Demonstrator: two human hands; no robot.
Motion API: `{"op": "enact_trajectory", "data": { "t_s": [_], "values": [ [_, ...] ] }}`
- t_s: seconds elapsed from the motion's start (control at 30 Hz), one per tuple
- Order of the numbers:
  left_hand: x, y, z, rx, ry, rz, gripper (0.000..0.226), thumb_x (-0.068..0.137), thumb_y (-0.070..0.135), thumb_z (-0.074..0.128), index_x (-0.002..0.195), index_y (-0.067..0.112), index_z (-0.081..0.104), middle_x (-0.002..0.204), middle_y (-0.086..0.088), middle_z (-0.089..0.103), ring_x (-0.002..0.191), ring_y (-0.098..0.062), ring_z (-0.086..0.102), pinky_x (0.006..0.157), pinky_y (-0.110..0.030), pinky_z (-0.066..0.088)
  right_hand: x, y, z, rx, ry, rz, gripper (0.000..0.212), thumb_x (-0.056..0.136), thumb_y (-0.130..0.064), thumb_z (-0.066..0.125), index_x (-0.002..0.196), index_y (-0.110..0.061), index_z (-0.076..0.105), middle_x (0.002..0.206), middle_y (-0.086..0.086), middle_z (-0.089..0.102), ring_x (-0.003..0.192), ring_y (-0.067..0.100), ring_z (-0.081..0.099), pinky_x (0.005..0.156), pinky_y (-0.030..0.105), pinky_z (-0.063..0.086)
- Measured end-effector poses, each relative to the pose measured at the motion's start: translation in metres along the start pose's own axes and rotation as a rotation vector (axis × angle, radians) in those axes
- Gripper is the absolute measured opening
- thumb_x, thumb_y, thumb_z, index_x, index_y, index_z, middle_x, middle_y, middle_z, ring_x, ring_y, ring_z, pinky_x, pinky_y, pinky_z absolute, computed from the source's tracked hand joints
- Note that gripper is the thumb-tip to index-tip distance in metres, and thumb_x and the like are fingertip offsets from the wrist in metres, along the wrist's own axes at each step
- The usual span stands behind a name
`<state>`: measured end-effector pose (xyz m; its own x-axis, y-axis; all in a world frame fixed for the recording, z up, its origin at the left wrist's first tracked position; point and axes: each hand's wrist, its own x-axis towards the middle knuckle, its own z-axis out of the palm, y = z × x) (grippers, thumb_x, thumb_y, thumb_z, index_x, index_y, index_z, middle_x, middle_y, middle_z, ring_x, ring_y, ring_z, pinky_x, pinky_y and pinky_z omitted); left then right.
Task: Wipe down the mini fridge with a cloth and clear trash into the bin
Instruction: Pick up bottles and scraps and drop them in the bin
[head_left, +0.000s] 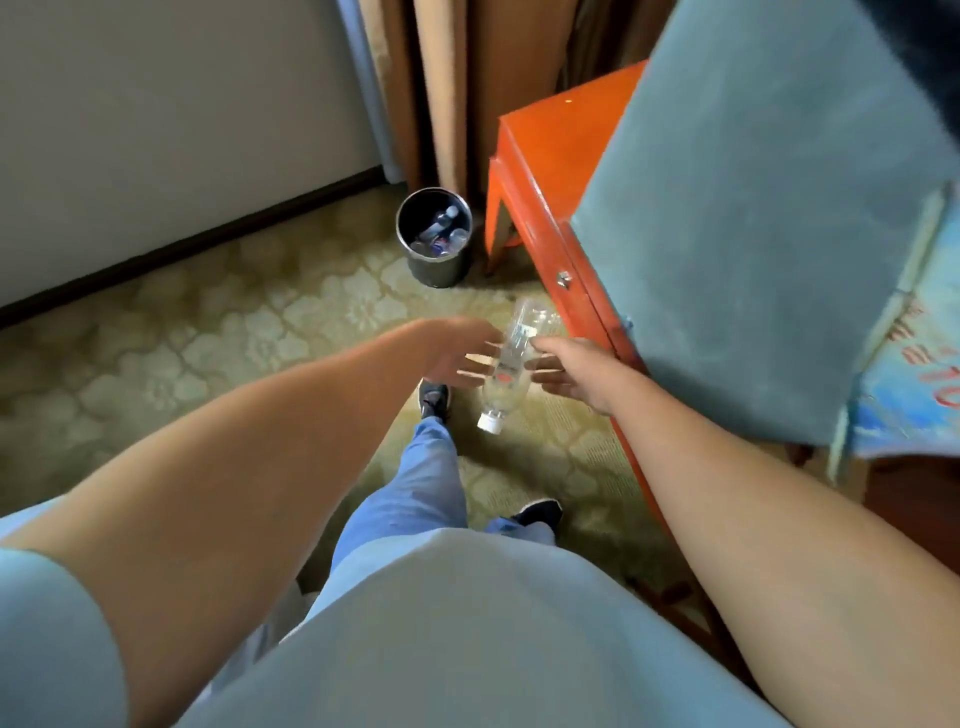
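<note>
A clear plastic bottle (511, 364) is seen at the centre of the frame, tilted with its white cap toward the lower left and its base toward the upper right. It is flanked by both hands. The left hand (460, 353) is placed on the bottle's left side with its fingers fairly straight and spread, their tips touching the bottle. The right hand (574, 371) is set on the bottle's right side, its fingers likewise extended against the bottle; whether either hand truly grips the bottle cannot be told, as the frame is blurred there. A dark round bin (435, 236) is found above the hands, toward the upper middle, standing on the patterned carpet (208, 332) near the curtain (441, 93), with several bottles and cans lying inside it. An orange table (550, 171) is seen just right of the bin, and a grey-green panel (769, 218) fills the upper right.
</note>
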<state>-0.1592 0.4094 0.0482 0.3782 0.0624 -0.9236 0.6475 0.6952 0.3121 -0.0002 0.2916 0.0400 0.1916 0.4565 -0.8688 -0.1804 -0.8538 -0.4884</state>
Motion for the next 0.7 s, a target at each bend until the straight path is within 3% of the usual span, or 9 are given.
{"op": "enact_trajectory", "data": {
  "t_s": [0.13, 0.27, 0.33, 0.5, 0.6, 0.7],
  "values": [
    [0.006, 0.029, -0.062, -0.192, 0.046, 0.057, 0.018, 0.097, 0.015, 0.045, 0.106, 0.01, 0.059, 0.104, -0.003, 0.065, 0.085, -0.021, 0.064, 0.081, -0.029, 0.053, 0.044, -0.057, 0.042, 0.023, 0.034, 0.007, 0.023, 0.092, -0.027, 0.067, 0.111, -0.015, 0.07, 0.102, 0.005, 0.078, 0.09, 0.019, 0.076, 0.085, 0.034, 0.062],
    [0.022, 0.059, -0.117, -0.314, 0.118, 0.057, 0.025, 0.098, 0.013, 0.045, 0.118, 0.004, 0.058, 0.117, -0.006, 0.067, 0.098, -0.022, 0.069, 0.074, -0.028, 0.06, 0.085, -0.105, 0.075, 0.02, -0.001, -0.001, 0.023, 0.092, -0.014, 0.062, 0.114, -0.022, 0.066, 0.11, 0.003, 0.076, 0.1, 0.018, 0.073, 0.09, 0.037, 0.061],
    [0.03, 0.073, -0.14, -0.369, 0.12, 0.051, 0.027, 0.099, 0.012, 0.045, 0.12, 0.003, 0.06, 0.12, -0.009, 0.069, 0.102, -0.024, 0.07, 0.077, -0.03, 0.06, 0.101, -0.125, 0.089, 0.023, -0.045, 0.02, 0.028, 0.094, -0.014, 0.057, 0.112, -0.034, 0.065, 0.111, 0.001, 0.075, 0.102, 0.018, 0.072, 0.091, 0.038, 0.059],
    [0.06, 0.102, -0.182, -0.407, 0.171, 0.005, 0.033, 0.095, 0.007, 0.052, 0.126, 0.001, 0.059, 0.119, -0.014, 0.07, 0.103, -0.027, 0.071, 0.093, -0.038, 0.056, 0.137, -0.162, 0.11, 0.031, -0.146, 0.123, 0.038, 0.098, -0.02, 0.052, 0.102, -0.056, 0.06, 0.103, -0.006, 0.075, 0.092, 0.017, 0.073, 0.077, 0.037, 0.059],
    [0.078, 0.113, -0.198, -0.412, 0.171, -0.042, 0.03, 0.096, 0.008, 0.054, 0.124, 0.002, 0.06, 0.12, -0.014, 0.069, 0.104, -0.026, 0.071, 0.094, -0.04, 0.056, 0.165, -0.174, 0.116, 0.023, -0.108, 0.125, 0.032, 0.098, -0.021, 0.053, 0.108, -0.051, 0.06, 0.109, -0.002, 0.075, 0.099, 0.02, 0.072, 0.088, 0.044, 0.059],
    [0.092, 0.121, -0.207, -0.382, 0.141, -0.063, 0.025, 0.097, 0.015, 0.054, 0.118, 0.008, 0.064, 0.116, -0.009, 0.072, 0.102, -0.022, 0.071, 0.089, -0.037, 0.058, 0.195, -0.183, 0.12, -0.011, -0.038, 0.145, 0.032, 0.097, -0.027, 0.059, 0.129, -0.027, 0.055, 0.119, 0.005, 0.069, 0.109, 0.025, 0.068, 0.097, 0.051, 0.056]
  ]
}}
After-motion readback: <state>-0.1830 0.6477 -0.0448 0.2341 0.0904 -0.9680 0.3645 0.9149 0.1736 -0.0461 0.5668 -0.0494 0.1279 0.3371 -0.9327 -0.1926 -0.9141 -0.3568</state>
